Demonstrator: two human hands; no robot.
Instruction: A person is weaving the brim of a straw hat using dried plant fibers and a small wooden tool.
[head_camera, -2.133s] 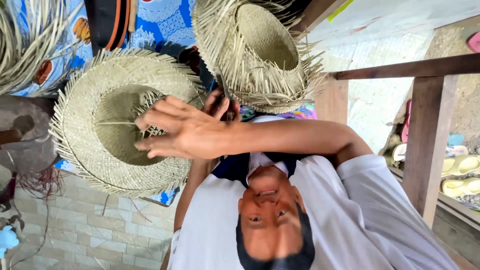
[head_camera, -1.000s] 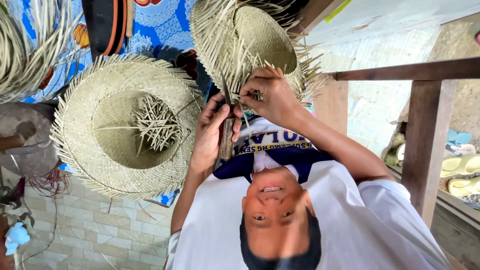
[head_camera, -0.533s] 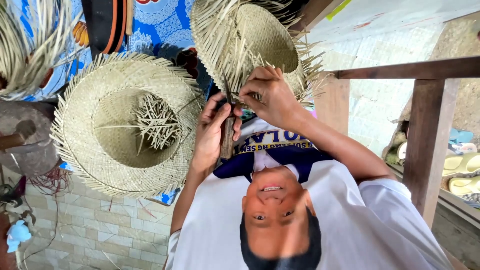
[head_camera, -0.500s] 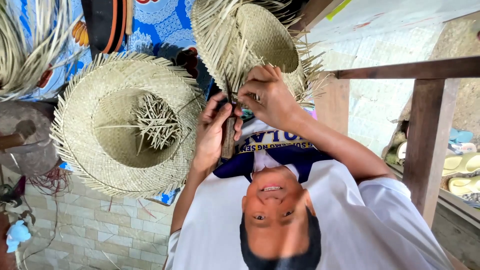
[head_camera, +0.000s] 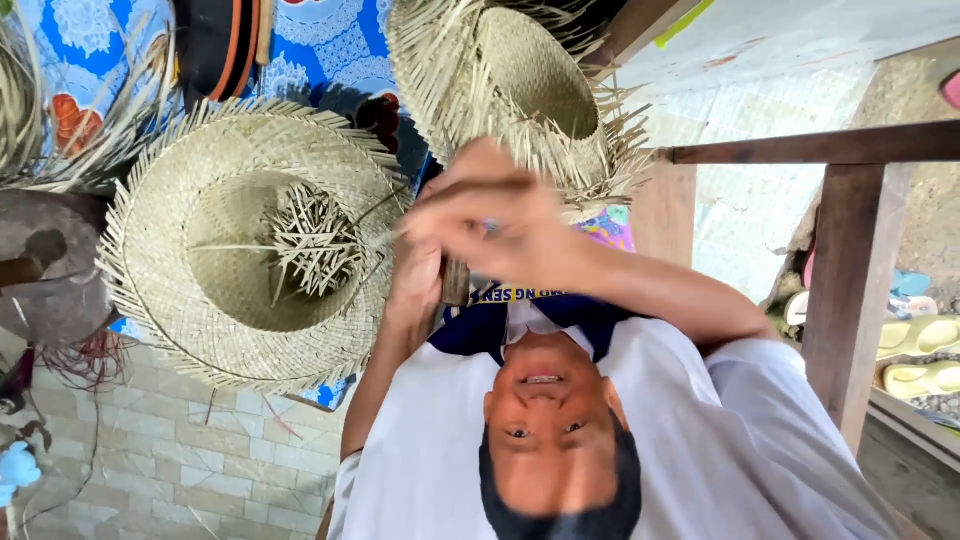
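A wide woven straw hat (head_camera: 180, 180) hangs beside the left hand (head_camera: 415, 290), a bundle of loose straw strands (head_camera: 312, 240) in its crown. The left hand is curled shut around a small brown thing (head_camera: 455, 282). Its long axis runs up and down the picture, one end towards the person's chest, the other under the right hand (head_camera: 490, 215). That hand sits just over it, blurred, fingers bent; I cannot tell its grip. A second fringed hat (head_camera: 530, 85) lies beyond, a wooden post (head_camera: 850, 290) further right.
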